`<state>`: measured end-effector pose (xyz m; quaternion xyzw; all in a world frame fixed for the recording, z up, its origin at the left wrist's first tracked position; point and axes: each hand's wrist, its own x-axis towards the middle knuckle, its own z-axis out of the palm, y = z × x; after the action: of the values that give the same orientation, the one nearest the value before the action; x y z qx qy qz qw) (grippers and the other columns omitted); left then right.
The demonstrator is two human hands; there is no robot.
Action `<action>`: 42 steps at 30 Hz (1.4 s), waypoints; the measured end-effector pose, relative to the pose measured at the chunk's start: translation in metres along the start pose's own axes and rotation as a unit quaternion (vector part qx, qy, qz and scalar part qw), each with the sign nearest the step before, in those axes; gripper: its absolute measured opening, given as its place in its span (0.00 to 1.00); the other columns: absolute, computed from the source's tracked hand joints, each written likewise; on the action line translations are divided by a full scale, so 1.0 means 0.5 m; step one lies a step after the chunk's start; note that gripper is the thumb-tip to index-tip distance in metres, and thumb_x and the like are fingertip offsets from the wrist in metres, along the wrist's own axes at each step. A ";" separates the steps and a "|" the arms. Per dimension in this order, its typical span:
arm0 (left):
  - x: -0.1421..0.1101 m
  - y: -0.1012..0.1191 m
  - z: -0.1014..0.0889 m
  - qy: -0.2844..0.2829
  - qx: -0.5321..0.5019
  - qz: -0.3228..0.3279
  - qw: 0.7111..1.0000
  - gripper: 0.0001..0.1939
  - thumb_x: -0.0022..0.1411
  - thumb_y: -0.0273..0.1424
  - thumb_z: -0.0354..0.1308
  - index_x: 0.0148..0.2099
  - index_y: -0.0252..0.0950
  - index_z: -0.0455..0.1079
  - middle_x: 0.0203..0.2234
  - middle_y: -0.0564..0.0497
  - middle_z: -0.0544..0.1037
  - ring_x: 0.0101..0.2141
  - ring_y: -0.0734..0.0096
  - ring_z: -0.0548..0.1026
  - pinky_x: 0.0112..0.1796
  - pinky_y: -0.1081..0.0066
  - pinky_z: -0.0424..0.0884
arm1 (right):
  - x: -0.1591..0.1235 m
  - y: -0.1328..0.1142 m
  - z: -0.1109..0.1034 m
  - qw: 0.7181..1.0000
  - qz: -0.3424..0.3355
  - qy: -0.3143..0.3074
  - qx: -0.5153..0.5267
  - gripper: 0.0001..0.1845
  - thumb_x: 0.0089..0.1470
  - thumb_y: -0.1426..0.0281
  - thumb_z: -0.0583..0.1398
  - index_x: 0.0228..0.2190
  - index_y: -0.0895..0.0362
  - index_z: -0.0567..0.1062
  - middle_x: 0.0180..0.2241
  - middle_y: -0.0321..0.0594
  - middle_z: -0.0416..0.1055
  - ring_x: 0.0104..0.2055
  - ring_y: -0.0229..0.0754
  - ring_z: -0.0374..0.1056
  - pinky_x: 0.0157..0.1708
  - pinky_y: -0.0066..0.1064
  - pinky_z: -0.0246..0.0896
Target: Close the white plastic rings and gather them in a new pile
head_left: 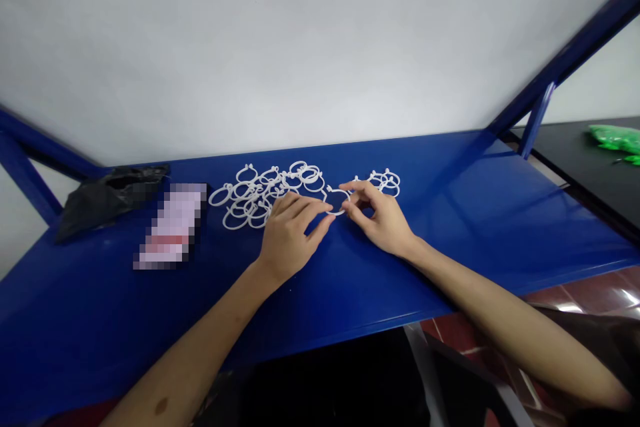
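Between my two hands is a white plastic ring [338, 213] with a small clasp at its top, like a curtain ring. My left hand [293, 233] pinches its left side between thumb and fingers. On the other side, my right hand [377, 217] grips the ring's right edge with thumb and forefinger. A pile of similar white rings [245, 203] lies to the left, partly hidden behind my left hand. Beyond my right hand sits a smaller group of white rings [386, 181].
All this lies on a blue metal shelf [475, 213] against a pale wall. A black plastic bag [110, 197] and a blurred-out flat pinkish object [173, 227] are at the left. Blue braces rise at both ends. A green bag [617, 139] rests on a dark surface at the right.
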<state>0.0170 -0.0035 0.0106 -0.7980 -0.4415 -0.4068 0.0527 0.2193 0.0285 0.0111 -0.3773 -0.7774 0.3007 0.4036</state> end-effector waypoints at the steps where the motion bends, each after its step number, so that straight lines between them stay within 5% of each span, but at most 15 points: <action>1: -0.001 0.003 0.005 0.012 -0.031 -0.048 0.998 0.04 0.65 0.30 0.62 0.43 0.39 0.74 0.35 0.52 0.82 0.39 0.67 0.77 0.43 0.64 0.72 | -0.001 0.002 0.003 1.000 -0.004 0.000 -0.002 0.14 0.66 0.66 0.57 0.51 0.54 0.70 0.30 0.33 0.74 0.30 0.35 0.72 0.33 0.29 0.68; 5: -0.002 0.008 0.017 0.029 -0.129 -0.229 0.965 0.09 0.63 0.30 0.65 0.46 0.40 0.73 0.33 0.54 0.82 0.34 0.71 0.78 0.36 0.69 0.74 | -0.005 0.004 0.015 1.000 -0.017 0.003 -0.012 0.12 0.66 0.65 0.57 0.48 0.55 0.72 0.31 0.35 0.75 0.30 0.36 0.72 0.33 0.28 0.69; 8: -0.004 0.010 0.017 0.024 -0.149 -0.261 0.953 0.03 0.63 0.31 0.65 0.40 0.42 0.77 0.33 0.55 0.82 0.33 0.72 0.77 0.35 0.69 0.74 | -0.009 -0.001 0.022 0.999 -0.024 0.010 -0.022 0.08 0.66 0.65 0.57 0.42 0.55 0.73 0.35 0.39 0.79 0.34 0.37 0.75 0.36 0.29 0.70; 13: -0.014 0.018 0.012 0.034 -0.150 -0.236 0.959 0.02 0.62 0.31 0.66 0.35 0.42 0.77 0.29 0.55 0.79 0.31 0.73 0.75 0.35 0.70 0.73 | -0.017 -0.006 0.020 0.996 -0.074 -0.012 -0.053 0.08 0.68 0.68 0.54 0.40 0.55 0.73 0.43 0.43 0.79 0.42 0.40 0.76 0.42 0.32 0.71; 20: -0.023 0.009 0.015 0.028 -0.122 -0.212 0.969 0.05 0.61 0.27 0.65 0.32 0.39 0.75 0.27 0.55 0.75 0.30 0.73 0.74 0.35 0.71 0.73 | -0.025 0.011 0.023 0.980 -0.151 -0.056 -0.121 0.12 0.70 0.68 0.51 0.42 0.58 0.74 0.33 0.41 0.74 0.33 0.38 0.69 0.34 0.30 0.66; 32: -0.029 -0.010 0.027 -0.040 -0.121 -0.184 0.975 0.05 0.62 0.26 0.62 0.33 0.39 0.74 0.29 0.54 0.76 0.32 0.70 0.75 0.39 0.67 0.74 | -0.023 0.028 0.015 0.946 -0.222 -0.107 -0.213 0.16 0.72 0.71 0.46 0.48 0.60 0.72 0.32 0.42 0.73 0.34 0.40 0.66 0.34 0.31 0.63; 36: -0.013 -0.015 0.019 -0.068 -0.073 -0.138 0.985 0.03 0.66 0.31 0.60 0.41 0.39 0.74 0.33 0.51 0.79 0.39 0.65 0.75 0.43 0.63 0.73 | -0.008 0.020 0.009 0.954 -0.172 -0.063 -0.239 0.16 0.71 0.67 0.49 0.46 0.57 0.75 0.35 0.44 0.73 0.35 0.41 0.67 0.34 0.32 0.64; 42: 0.025 -0.048 0.019 -0.090 0.117 -0.068 0.987 0.13 0.68 0.35 0.55 0.51 0.38 0.74 0.41 0.43 0.79 0.46 0.52 0.71 0.48 0.54 0.68 | 0.034 0.051 -0.066 0.936 -0.057 0.118 -0.326 0.15 0.67 0.67 0.53 0.42 0.54 0.79 0.36 0.47 0.73 0.37 0.48 0.66 0.38 0.41 0.66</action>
<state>0.0084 0.0236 0.0065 -0.7880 -0.5421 -0.2813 0.0778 0.2496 0.0614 0.0146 -0.4758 -0.8000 -0.0397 0.3633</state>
